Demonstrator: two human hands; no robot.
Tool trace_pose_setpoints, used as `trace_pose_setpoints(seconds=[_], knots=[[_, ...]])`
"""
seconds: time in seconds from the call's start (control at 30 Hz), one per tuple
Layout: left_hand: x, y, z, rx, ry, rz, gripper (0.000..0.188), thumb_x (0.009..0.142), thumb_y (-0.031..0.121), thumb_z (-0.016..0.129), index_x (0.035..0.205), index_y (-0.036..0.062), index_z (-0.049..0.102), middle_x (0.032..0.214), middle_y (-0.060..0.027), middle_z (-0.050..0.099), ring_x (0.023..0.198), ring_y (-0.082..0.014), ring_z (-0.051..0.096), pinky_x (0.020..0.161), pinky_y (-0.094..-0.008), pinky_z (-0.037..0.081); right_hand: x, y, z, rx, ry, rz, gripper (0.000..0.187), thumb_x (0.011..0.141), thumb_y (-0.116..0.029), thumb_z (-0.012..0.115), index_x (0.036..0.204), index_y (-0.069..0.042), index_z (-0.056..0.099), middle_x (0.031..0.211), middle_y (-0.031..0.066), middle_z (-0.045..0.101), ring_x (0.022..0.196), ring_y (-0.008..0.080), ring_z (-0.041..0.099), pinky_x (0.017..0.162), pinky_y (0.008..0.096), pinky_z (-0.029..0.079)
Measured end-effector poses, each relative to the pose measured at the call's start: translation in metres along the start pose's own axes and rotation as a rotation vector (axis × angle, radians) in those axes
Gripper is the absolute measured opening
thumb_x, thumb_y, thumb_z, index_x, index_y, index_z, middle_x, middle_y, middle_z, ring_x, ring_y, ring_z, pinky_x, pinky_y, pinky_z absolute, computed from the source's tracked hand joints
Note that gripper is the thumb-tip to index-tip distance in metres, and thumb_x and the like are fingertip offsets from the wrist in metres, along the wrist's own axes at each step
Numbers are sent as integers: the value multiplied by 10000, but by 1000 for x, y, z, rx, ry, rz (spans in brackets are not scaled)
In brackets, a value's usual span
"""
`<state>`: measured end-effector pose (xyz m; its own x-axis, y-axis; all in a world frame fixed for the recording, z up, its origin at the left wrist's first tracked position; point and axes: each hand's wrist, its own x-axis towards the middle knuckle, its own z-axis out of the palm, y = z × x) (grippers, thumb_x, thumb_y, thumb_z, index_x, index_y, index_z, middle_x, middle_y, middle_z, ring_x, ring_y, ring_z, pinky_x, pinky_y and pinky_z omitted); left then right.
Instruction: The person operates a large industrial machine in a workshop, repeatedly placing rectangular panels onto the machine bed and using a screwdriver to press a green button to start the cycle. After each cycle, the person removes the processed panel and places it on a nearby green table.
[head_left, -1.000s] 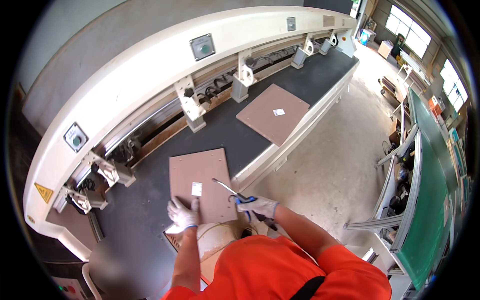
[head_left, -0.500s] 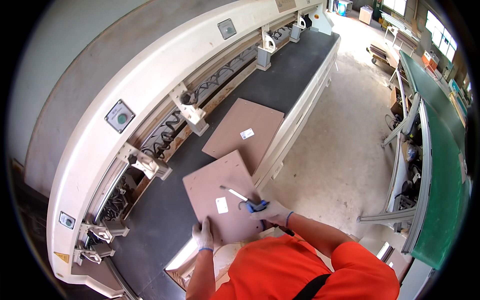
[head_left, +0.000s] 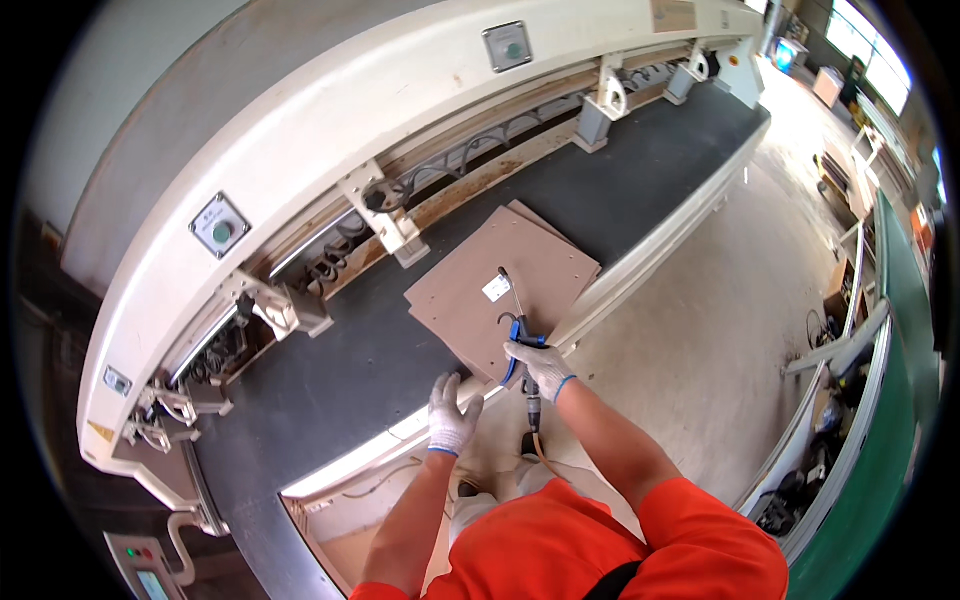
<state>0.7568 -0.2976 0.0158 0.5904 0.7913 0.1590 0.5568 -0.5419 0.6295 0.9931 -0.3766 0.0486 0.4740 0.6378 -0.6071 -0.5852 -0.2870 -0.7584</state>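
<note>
- Right hand (head_left: 540, 366) is gripping a blue air gun (head_left: 518, 330), fingers wrapped around it, nozzle lying over the brown board (head_left: 500, 290).
- Left hand (head_left: 452, 412) is resting by the board's near corner on the dark belt (head_left: 330, 380), fingers loosely together.
- White brackets (head_left: 385, 215) are standing behind the board.

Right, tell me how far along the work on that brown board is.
Done: two brown boards lie stacked on the dark conveyor bed, edges not quite flush, a white label on the top one. In hand: the right hand grips a blue air gun, nozzle over the label; the left hand rests at the board's near corner. What is left cannot be told.
</note>
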Motion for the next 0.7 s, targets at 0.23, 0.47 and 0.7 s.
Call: trace_pose_setpoints(seconds=[0.23,0.47,0.7], knots=[[-143,-28,20,-437,86,-536,600,992,313,774,1457,-38,637,1424,-266,687,1305,-368,683,1123,-433,531,-38,51,-67,-100,-273,-1,222,930,-232,885,957,-60,747,852,18,705,732,152,662,655,359,547],[-335,-31,7,-588,461,-910,594,1010,335,761,1451,-48,653,1404,-243,723,1297,-317,712,1104,-399,552,-142,34,-108,-903,-320,80,257,959,-248,835,778,-145,683,665,-55,612,530,80,536,485,317,392],[-550,63,-5,-393,576,-1219,636,1028,492,671,1430,-1,677,1406,-229,724,1320,-373,685,1127,-433,521,-285,79,-39,-2263,-1553,-365,527,791,-626,859,1042,-164,853,916,133,806,824,314,773,759,404,588]])
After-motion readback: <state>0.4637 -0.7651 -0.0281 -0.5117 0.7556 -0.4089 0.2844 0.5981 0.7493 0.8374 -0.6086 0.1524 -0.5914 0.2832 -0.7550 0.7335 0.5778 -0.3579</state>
